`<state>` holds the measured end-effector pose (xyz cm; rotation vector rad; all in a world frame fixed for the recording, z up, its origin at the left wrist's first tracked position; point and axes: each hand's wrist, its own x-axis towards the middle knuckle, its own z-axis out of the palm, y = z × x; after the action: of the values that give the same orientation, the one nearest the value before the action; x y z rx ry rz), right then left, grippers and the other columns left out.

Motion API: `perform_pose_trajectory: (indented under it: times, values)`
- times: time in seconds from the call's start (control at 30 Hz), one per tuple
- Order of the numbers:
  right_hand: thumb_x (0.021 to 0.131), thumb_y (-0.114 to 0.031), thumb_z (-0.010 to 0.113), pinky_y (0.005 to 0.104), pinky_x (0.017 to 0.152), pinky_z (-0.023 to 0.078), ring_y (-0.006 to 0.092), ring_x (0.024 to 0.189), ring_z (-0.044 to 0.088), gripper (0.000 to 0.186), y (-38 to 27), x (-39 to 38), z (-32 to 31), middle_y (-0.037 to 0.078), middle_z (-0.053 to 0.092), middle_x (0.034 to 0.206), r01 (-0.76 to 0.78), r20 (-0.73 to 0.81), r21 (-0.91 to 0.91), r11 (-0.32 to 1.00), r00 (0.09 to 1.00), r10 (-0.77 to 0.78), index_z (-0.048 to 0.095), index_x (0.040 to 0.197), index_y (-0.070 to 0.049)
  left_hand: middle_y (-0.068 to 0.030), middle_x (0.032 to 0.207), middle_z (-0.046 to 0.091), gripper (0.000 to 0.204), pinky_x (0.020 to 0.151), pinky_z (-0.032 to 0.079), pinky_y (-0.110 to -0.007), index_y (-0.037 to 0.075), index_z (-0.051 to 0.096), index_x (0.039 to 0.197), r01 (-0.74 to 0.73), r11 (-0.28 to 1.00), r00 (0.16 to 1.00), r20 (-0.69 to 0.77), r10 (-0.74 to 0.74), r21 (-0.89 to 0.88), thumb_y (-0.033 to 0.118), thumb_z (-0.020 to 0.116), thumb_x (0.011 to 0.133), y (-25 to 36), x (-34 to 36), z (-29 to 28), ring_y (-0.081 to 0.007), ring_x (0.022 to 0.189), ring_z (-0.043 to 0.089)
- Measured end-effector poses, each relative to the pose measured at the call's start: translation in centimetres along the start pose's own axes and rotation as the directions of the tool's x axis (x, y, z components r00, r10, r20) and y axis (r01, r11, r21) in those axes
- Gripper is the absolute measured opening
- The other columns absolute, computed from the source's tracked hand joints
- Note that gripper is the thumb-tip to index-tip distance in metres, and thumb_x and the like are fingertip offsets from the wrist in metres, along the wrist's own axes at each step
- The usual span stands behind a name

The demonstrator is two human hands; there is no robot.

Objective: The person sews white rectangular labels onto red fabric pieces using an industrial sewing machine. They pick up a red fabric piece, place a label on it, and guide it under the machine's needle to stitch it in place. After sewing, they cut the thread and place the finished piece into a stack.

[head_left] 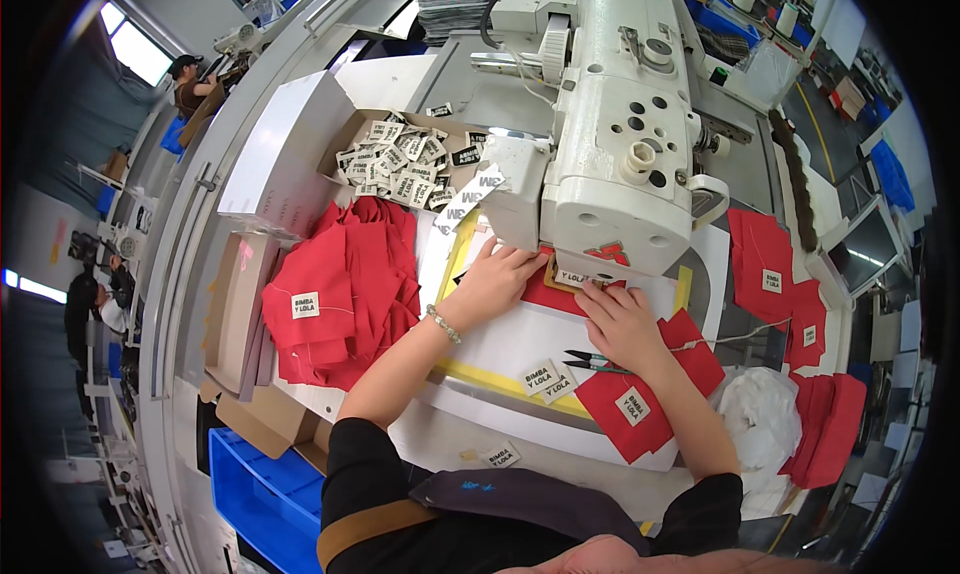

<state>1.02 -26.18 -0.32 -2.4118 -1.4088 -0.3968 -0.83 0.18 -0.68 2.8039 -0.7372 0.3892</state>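
A piece of red fabric (548, 296) lies under the head of a white sewing machine (620, 209), with a pale printed label (572, 276) on it. My left hand (497, 282) rests flat on the fabric's left side, fingers stretched toward the machine head. On the right, my right hand (620, 324) lays its spread fingers at the fabric's edge beside the label. The needle area is hidden by the machine head. Close to my right wrist lie dark thread snips (590, 361) and a labelled red piece (620, 414). Loose pale labels (540, 377) sit between my forearms.
A box of labels (400, 164) stands at the back left, behind a heap of red fabric pieces (350, 294). More labelled red pieces (765, 264) hang at the right, near a white plastic bag (760, 419). A blue bin (265, 499) is at lower left. People sit further off.
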Motion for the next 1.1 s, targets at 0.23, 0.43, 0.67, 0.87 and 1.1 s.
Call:
perform_pose_trajectory:
  times: [0.23,0.43,0.67,0.87,1.1]
  values:
    - [0.080,-0.019,0.067,0.0391,0.090,0.041,0.0234,0.102,0.055,0.028,1.0,-0.2,-0.3,0.005,0.060,0.128,-0.008,0.046,0.114,0.993,0.999,0.003,0.065,0.106,-0.009,-0.0066,0.117,0.057,0.047,0.098,0.039,-0.038,0.006,0.058,0.126,-0.007,0.999,0.999,0.033,0.009,-0.044,0.009,0.060,0.079,-0.3,-0.4,-0.1,-0.0219,0.107,0.056]
    - [0.080,-0.020,0.068,0.0415,0.093,0.040,0.0247,0.104,0.055,0.026,1.6,-0.1,-0.4,0.006,0.060,0.127,0.014,0.064,0.152,0.988,0.998,-0.024,0.064,0.103,-0.010,-0.0045,0.111,0.061,0.036,0.096,0.041,-0.038,0.007,0.064,0.115,-0.033,0.996,0.999,-0.037,0.030,-0.078,0.009,0.062,0.079,-0.3,0.0,-1.6,-0.0196,0.102,0.059]
    - [0.078,-0.018,0.068,0.0414,0.093,0.041,0.0243,0.105,0.056,0.025,1.8,0.5,-1.0,0.006,0.061,0.126,0.054,0.085,0.146,0.988,0.994,-0.067,0.064,0.101,-0.009,0.0008,0.100,0.065,0.021,0.093,0.041,-0.037,0.011,0.071,0.100,-0.240,0.969,0.959,-0.167,0.227,-0.064,0.015,0.066,0.080,0.3,0.7,-0.1,-0.0147,0.098,0.060]
    - [0.071,-0.006,0.061,0.0417,0.092,0.041,0.0235,0.102,0.057,0.024,2.6,-0.3,0.0,0.005,0.066,0.117,0.036,-0.034,0.186,0.982,0.999,-0.030,0.063,0.094,-0.010,0.0022,0.101,0.066,0.021,0.091,0.041,-0.038,0.011,0.069,0.099,-0.244,0.965,0.967,-0.099,0.235,-0.092,0.018,0.059,0.083,0.1,1.2,1.1,-0.0150,0.105,0.058]
    - [0.067,-0.003,0.059,0.0430,0.091,0.041,0.0241,0.102,0.057,0.027,2.9,-0.2,-0.1,0.004,0.067,0.104,0.013,-0.062,0.177,0.984,0.998,-0.002,0.061,0.093,-0.010,0.0023,0.098,0.067,0.018,0.092,0.043,-0.038,0.015,0.071,0.098,-0.256,0.953,0.966,-0.072,0.247,-0.164,0.020,0.061,0.083,0.1,2.0,1.5,-0.0167,0.103,0.059]
